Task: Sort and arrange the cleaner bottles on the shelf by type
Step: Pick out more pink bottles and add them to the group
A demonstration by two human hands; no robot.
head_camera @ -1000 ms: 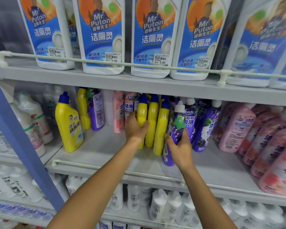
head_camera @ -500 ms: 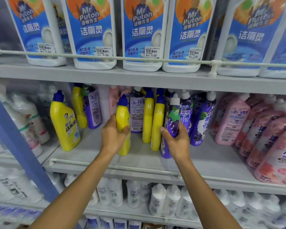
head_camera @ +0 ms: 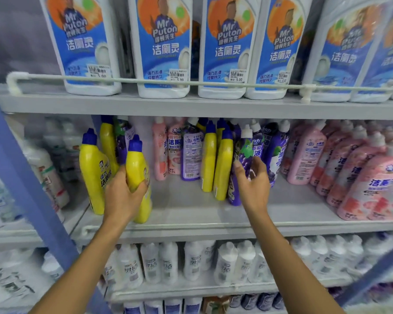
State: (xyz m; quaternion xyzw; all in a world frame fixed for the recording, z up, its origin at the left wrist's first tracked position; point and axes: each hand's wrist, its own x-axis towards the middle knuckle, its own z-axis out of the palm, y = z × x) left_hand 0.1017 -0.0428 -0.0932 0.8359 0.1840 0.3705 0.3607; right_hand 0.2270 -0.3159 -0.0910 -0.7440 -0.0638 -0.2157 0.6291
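a: step in hand?

b: gathering the yellows. yellow bottle (head_camera: pixel 137 177) gripped low round the body by the left hand (head_camera: pixel 123 197), fingers curled firmly about it. upright at the left front of the shelf (head_camera: pixel 186 214), just beside another yellow bottle (head_camera: pixel 93 175). touching it or a hair apart, cannot tell; likewise whether the base is down yet.

a: and the right hand (head_camera: pixel 252 184)?

b: holding nothing. fingers loosely spread, thumb against the front of the purple grape bottle (head_camera: pixel 244 155), not wrapped round it.

a: much left to sort?

b: a fair bit, by the look. two more yellow bottles (head_camera: pixel 209 159) wedged mid-shelf, between a purple bottle (head_camera: pixel 192 152) turned label-back and the grape one. pink bottles (head_camera: pixel 304 155) massed on the right, a couple more at the back. above, blue-and-white jugs (head_camera: pixel 168 48) in a tidy row; below, white bottles (head_camera: pixel 191 261).

a: next move?

b: most likely seating the held one flush against its neighbour, letting go, then reaching across for the middle pair. calls for a clean pull straight forward: tall, narrow and packed close, so easy to tip the purple ones alongside. worth steadying the grape bottle with the free hand meanwhile.
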